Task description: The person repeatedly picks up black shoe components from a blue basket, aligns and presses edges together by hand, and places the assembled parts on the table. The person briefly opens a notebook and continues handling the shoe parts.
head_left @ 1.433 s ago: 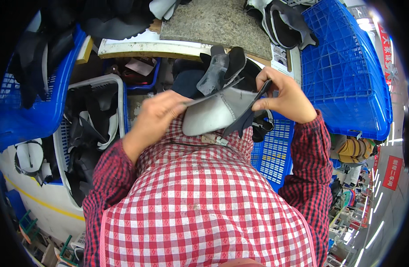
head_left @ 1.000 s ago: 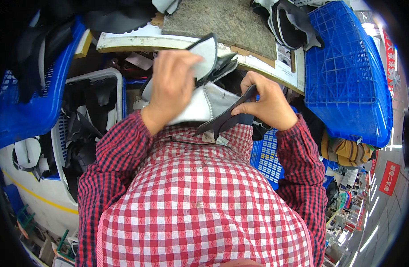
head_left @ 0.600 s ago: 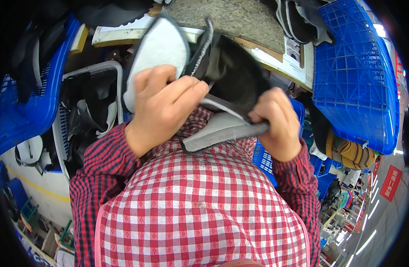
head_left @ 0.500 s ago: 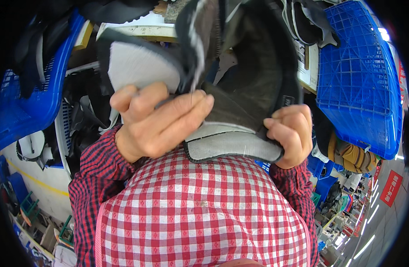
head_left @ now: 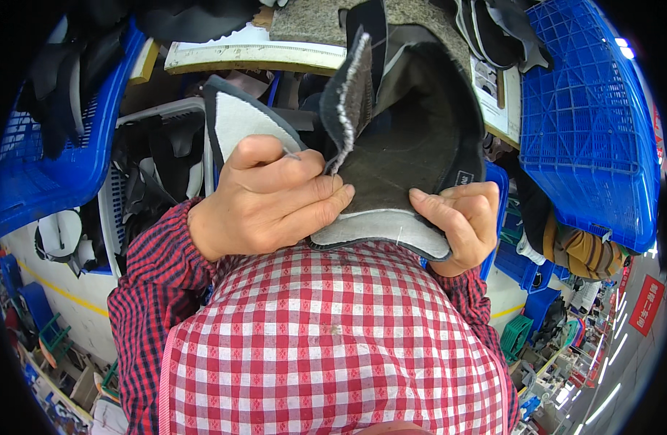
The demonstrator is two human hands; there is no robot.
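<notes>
Between my hands, in front of my chest, is a black boot upper (head_left: pixel 402 148) with a dark brown lining and pale grey backing along its near edge. My left hand (head_left: pixel 264 199) is closed on its left side, pinching the edge where a fuzzy, whitish seam rises. A black flap with a white backing (head_left: pixel 243 123) stands up behind the left fingers. At the near right corner, my right hand (head_left: pixel 464 221) grips the upper with the thumb on the lining and the fingers underneath. A small dark label (head_left: pixel 464 177) shows inside, beside the right hand.
A worktable (head_left: pixel 232 55) edges the far side. To the left stand a blue crate (head_left: pixel 65 174) with dark pieces over it and a white basket (head_left: pixel 109 203) of black and white cut pieces. A large blue crate (head_left: pixel 580 116) stands right, above a striped brown cloth (head_left: pixel 576 254).
The upper has tipped and lowered toward me, showing more of its inside. The white-backed flap has moved right, and both hands still grip the upper.
</notes>
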